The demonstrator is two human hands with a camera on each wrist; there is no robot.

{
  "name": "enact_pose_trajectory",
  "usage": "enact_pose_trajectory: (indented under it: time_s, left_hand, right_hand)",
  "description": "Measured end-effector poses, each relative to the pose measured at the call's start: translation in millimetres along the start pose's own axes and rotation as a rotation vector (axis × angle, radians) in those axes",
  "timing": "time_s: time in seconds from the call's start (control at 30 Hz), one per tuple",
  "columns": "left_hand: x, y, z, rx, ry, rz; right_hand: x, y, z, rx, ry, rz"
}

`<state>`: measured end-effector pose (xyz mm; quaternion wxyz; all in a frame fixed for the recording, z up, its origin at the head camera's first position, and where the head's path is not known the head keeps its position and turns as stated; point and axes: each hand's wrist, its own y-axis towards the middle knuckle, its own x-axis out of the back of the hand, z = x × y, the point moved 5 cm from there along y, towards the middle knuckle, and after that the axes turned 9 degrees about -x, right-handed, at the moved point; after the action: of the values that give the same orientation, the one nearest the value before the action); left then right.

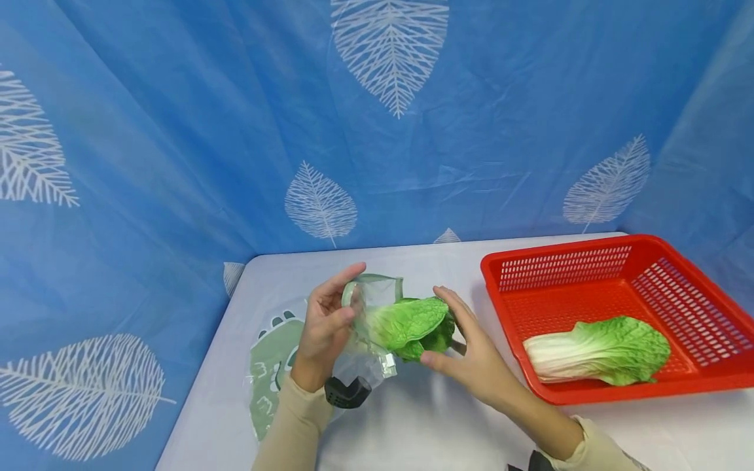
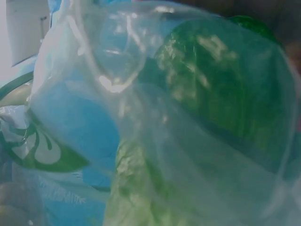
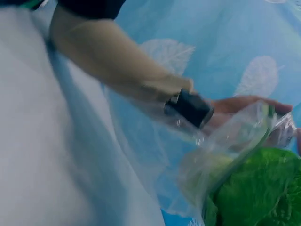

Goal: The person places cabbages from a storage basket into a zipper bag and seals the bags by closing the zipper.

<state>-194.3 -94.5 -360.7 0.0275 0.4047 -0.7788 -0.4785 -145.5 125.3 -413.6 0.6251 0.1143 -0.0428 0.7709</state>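
Note:
Above the table, my left hand [image 1: 323,327] grips the edge of a clear plastic bag [image 1: 377,288] with a green trim. The pale stem end of a Chinese cabbage [image 1: 406,324] lies inside this bag, and its green leafy end sticks out to the right. Around that leafy end, the thumb and fingers of my right hand [image 1: 471,353] hold the cabbage. Through the film in the left wrist view, green leaves [image 2: 211,89] fill the right side. From the right wrist, the bag's opening [image 3: 240,160] slants across the cabbage leaves [image 3: 256,188].
A red plastic basket [image 1: 506,327] stands at the right of the white table [image 1: 400,432], with a second Chinese cabbage [image 1: 595,350] lying in it. Flat on the left lies a clear bag printed in green [image 1: 265,366]. A blue leaf-patterned cloth [image 1: 471,163] hangs behind.

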Motion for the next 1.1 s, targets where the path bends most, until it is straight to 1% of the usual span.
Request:
enact_pose_trajectory:
  time_s: [0.1, 0.17, 0.23, 0.3, 0.37, 0.43, 0.53, 0.6, 0.67, 0.77, 0.83, 0.9, 0.93, 1.0, 1.03, 1.1]
  left_hand:
    - [-0.9, -0.1, 1.3, 0.006, -0.006, 0.010]
    - [-1.6, -0.3, 2.5, 0.015, -0.008, 0.024]
    - [-2.5, -1.1, 4.6, 0.024, -0.007, 0.042]
    - [-3.5, -2.1, 7.0, 0.034, -0.011, 0.059]
    - [-4.5, -2.7, 9.3, 0.038, -0.021, 0.072]
    - [-5.6, -3.2, 11.6, 0.045, -0.031, 0.078]
    - [-7.8, -3.9, 15.0, 0.054, -0.040, 0.090]
    - [-9.7, -4.3, 17.3, 0.062, -0.046, 0.096]
    - [-13.2, -4.7, 20.4, 0.067, -0.051, 0.111]
    - [-19.3, -3.5, 23.1, 0.068, -0.039, 0.130]
    - [-22.9, -1.5, 22.8, 0.058, -0.011, 0.140]
    - [-25.3, 2.6, 21.5, 0.057, 0.009, 0.121]
    - [-26.1, 5.0, 20.7, 0.057, 0.020, 0.108]
    - [-27.5, 9.8, 19.4, 0.065, 0.031, 0.092]
    - [-28.0, 11.9, 18.8, 0.072, 0.031, 0.083]
    - [-28.2, 13.9, 16.8, 0.074, 0.029, 0.081]
  right_hand:
    - [-8, -8.7, -8, -0.056, 0.080, 0.026]
    - [-12, -8.4, -11, -0.069, 0.147, 0.019]
    - [-13, -6.4, -13, -0.051, 0.222, -0.008]
    - [-12, -4.4, -13, 0.001, 0.268, -0.044]
    - [-10, -3.2, -11, 0.067, 0.258, -0.079]
    - [-10, -2.0, -8, 0.106, 0.231, -0.104]
    - [-11, 0.7, -6, 0.111, 0.201, -0.139]
    - [-12, 2.4, -6, 0.109, 0.201, -0.183]
    - [-10, 2.4, -4, 0.140, 0.207, -0.250]
    - [-8, 2.1, 2, 0.248, 0.186, -0.385]
    - [-8, 3.7, 8, 0.318, 0.143, -0.458]
    - [-10, 7.3, 13, 0.364, 0.076, -0.500]
    - [-12, 10.3, 15, 0.375, 0.034, -0.508]
    - [-15, 17.2, 16, 0.371, -0.019, -0.483]
    - [-15, 20.6, 15, 0.359, -0.022, -0.454]
    - [-15, 26.0, 11, 0.308, 0.010, -0.376]
